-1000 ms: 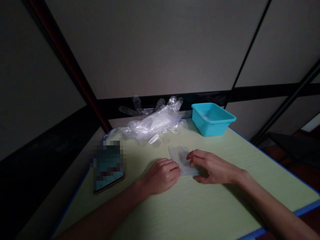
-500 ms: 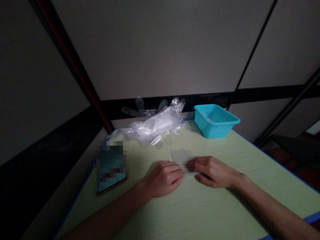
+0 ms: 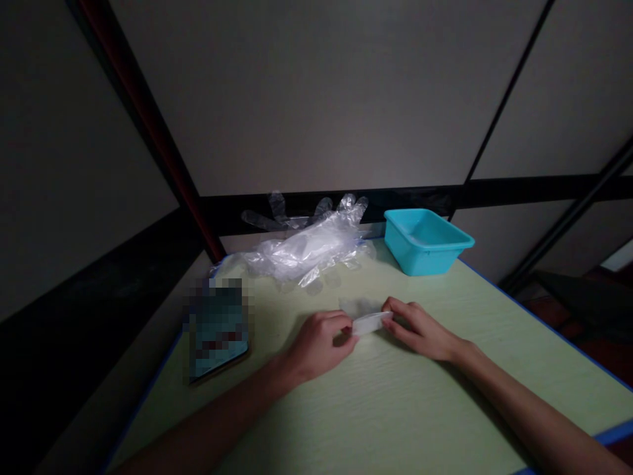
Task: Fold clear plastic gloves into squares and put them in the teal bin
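A thin, translucent disposable plastic glove [image 3: 370, 323] is stretched low over the table, folded into a narrow whitish strip, with a sheer part lying behind it. Its left end is pinched between the thumb and fingers of my left hand [image 3: 324, 344]. At the other end, the thumb and fingertips of my right hand [image 3: 420, 330] grip it. Beyond both hands lies a crumpled heap of clear plastic gloves [image 3: 311, 247], several finger shapes sticking up against the wall.
A turquoise plastic basket [image 3: 429, 251] stands at the table's back right. On the left, a phone [image 3: 220, 343] with a blurred screen leans upright. The pale green table [image 3: 395, 415] has blue edging and meets a panelled wall [image 3: 316, 99] at the back.
Both hands have gone from pressing the glove flat on the table to pinching its two ends. The glove is now folded over into a narrow strip.
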`<state>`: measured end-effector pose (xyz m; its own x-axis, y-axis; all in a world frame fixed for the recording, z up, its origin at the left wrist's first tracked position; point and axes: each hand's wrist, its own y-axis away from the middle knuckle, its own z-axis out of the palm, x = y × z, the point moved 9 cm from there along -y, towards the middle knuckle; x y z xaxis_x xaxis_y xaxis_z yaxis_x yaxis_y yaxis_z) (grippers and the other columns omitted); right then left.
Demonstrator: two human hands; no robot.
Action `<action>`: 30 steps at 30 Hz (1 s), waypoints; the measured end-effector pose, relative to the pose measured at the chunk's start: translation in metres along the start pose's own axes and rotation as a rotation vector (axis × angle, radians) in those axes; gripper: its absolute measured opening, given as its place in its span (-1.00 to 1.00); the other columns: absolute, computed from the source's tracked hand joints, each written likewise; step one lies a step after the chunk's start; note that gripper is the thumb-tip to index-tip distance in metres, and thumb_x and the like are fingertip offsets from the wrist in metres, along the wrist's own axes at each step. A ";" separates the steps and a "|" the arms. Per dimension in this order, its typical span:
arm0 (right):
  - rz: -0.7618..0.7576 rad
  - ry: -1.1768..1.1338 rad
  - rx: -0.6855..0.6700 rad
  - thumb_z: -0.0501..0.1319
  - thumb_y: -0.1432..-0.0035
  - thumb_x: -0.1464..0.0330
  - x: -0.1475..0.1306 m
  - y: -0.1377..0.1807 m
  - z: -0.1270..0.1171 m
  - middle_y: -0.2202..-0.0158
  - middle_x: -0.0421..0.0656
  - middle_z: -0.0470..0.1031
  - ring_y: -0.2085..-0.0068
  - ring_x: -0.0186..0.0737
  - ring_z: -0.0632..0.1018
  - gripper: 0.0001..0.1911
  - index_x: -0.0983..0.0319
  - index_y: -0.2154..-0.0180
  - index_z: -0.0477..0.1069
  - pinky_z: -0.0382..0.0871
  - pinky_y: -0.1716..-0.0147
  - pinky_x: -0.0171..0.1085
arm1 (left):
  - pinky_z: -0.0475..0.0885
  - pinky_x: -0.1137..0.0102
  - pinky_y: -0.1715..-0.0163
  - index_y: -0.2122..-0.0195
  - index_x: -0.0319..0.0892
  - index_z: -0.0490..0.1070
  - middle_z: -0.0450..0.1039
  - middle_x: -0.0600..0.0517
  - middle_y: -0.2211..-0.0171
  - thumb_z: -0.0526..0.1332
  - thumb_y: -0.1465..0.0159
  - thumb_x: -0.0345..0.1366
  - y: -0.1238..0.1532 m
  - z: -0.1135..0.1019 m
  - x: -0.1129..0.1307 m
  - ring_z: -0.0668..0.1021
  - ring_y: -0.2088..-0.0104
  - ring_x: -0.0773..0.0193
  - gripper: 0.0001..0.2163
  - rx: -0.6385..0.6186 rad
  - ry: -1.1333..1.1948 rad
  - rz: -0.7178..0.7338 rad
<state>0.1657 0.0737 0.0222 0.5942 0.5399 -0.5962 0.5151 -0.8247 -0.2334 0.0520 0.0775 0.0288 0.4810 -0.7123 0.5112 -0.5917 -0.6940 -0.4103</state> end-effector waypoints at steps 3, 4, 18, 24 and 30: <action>0.060 -0.143 0.061 -0.05 -0.17 0.29 0.007 -0.006 0.000 0.57 -0.28 0.21 0.53 -0.37 0.26 -0.82 0.22 0.44 0.13 0.11 0.57 -0.40 | 0.21 0.55 0.58 0.60 -0.24 0.33 0.33 0.12 0.63 0.17 -0.03 -0.44 -0.003 0.000 -0.015 0.37 0.59 0.42 -0.91 0.036 0.093 -0.139; 0.085 -0.191 0.077 -0.04 -0.17 0.29 0.010 -0.008 0.001 0.58 -0.29 0.20 0.54 -0.38 0.25 -0.82 0.22 0.44 0.13 0.10 0.58 -0.40 | 0.21 0.55 0.59 0.60 -0.24 0.33 0.32 0.12 0.64 0.16 -0.02 -0.44 -0.004 0.002 -0.021 0.37 0.60 0.42 -0.92 0.044 0.153 -0.196; 0.294 -0.202 0.285 0.03 -0.01 0.38 0.046 -0.028 0.013 0.67 -0.32 0.26 0.65 -0.40 0.26 -0.92 0.22 0.36 0.19 0.02 0.68 -0.43 | 0.25 0.62 0.65 0.02 -0.11 -0.04 0.20 0.21 0.45 0.12 0.02 -0.54 0.001 0.017 -0.055 0.42 0.61 0.51 -0.46 0.178 0.601 -0.419; 0.311 -0.219 0.333 0.04 0.02 0.39 0.044 -0.028 0.010 0.70 -0.35 0.24 0.67 -0.39 0.27 -0.84 0.22 0.30 0.18 0.02 0.71 -0.44 | 0.24 0.62 0.64 0.00 -0.07 -0.06 0.17 0.23 0.46 0.17 0.07 -0.55 0.001 0.016 -0.053 0.39 0.63 0.53 -0.37 0.182 0.538 -0.427; 0.295 -0.246 0.404 0.05 -0.02 0.36 0.039 -0.023 -0.004 0.57 -0.28 0.33 0.60 -0.34 0.36 -0.78 0.23 0.23 0.14 0.18 0.67 -0.40 | 0.26 0.60 0.58 -0.01 -0.09 -0.04 0.18 0.24 0.50 0.19 0.10 -0.57 -0.002 0.016 -0.056 0.37 0.62 0.53 -0.34 0.165 0.531 -0.451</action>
<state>0.1792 0.1145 0.0079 0.4909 0.2608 -0.8313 0.0416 -0.9601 -0.2766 0.0364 0.1169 -0.0113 0.2509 -0.2341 0.9393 -0.2840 -0.9454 -0.1598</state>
